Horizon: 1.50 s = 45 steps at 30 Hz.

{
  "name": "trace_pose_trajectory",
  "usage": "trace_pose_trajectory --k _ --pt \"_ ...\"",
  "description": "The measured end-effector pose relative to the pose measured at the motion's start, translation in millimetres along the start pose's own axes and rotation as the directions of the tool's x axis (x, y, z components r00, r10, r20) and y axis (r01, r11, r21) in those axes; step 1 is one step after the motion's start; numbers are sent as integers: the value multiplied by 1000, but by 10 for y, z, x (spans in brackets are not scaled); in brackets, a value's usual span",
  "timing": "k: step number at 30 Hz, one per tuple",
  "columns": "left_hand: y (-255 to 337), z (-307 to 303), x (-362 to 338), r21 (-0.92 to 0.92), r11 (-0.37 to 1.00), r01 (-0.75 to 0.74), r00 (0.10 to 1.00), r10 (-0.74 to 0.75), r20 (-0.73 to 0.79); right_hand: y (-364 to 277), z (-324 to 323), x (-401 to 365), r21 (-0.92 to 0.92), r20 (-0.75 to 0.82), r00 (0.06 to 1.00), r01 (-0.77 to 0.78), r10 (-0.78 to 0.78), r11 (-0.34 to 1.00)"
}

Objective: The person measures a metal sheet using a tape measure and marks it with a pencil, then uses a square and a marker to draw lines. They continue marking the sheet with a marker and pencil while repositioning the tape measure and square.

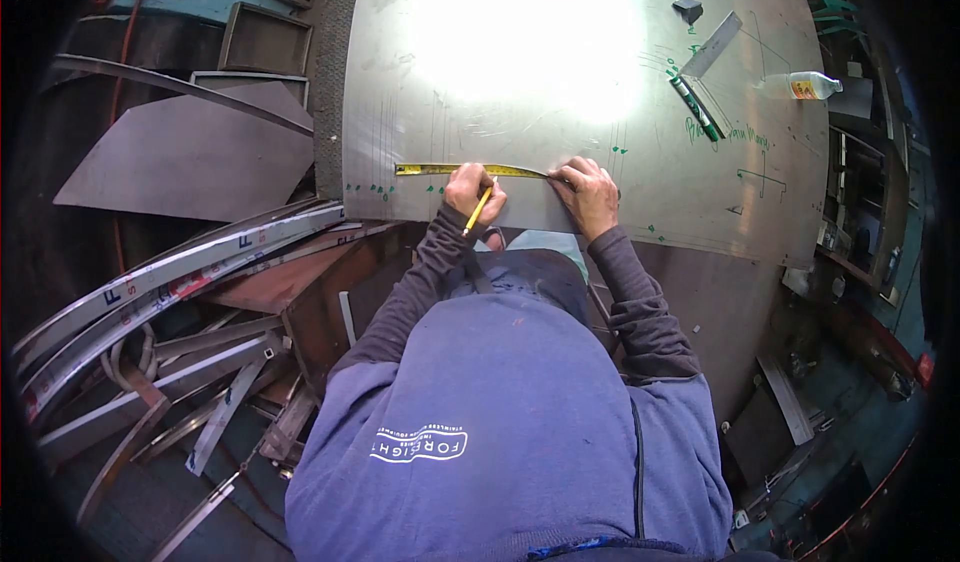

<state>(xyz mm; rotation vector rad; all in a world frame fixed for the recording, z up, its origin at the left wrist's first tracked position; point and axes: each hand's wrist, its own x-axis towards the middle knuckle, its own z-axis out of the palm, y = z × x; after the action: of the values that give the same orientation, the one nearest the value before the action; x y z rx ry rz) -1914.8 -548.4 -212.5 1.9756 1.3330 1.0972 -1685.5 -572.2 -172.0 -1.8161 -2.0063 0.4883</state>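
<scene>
A yellow tape measure lies stretched left to right along the near part of a shiny metal sheet. My left hand is closed around a yellow pencil and presses on the tape near its middle. At the tape's right end, my right hand pinches it against the sheet, fingers bent. The tape's left end rests flat on the metal, beyond my left hand. Small green marks and thin lines show on the sheet near both hands.
On the sheet's right lie a metal square, a green marker, a small dark block and a clear bottle. Metal strips and a cut plate are at the left.
</scene>
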Motion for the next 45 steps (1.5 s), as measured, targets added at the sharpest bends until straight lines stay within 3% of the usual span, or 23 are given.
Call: trace_pose_trajectory --k 4,6,13,17,19,21,28,45 --pt "25 -23 37 17 1000 12 1000 -12 10 -11 -13 5 -3 -3 1000 4 -4 1000" --pt "40 -83 64 12 996 94 980 -94 178 -20 -23 4 -2 -18 1000 9 -9 1000" --pt "-3 12 21 24 996 84 996 -85 33 -21 -21 -9 12 3 1000 -16 16 1000" --pt "4 -57 49 36 999 24 997 -26 73 3 22 -2 2 -10 1000 2 -2 1000" --pt "32 -117 125 -13 981 191 955 -183 234 13 25 -21 -4 -21 1000 12 -12 1000" --pt "65 -123 158 -100 966 240 957 -218 192 9 20 -7 25 -6 1000 2 -2 1000" --pt "83 -57 3 -69 998 16 999 -13 43 14 11 -16 10 -13 1000 7 -7 1000" --pt "100 94 -37 -31 998 59 998 -58 15 -9 15 -14 33 -34 999 -5 6 999"
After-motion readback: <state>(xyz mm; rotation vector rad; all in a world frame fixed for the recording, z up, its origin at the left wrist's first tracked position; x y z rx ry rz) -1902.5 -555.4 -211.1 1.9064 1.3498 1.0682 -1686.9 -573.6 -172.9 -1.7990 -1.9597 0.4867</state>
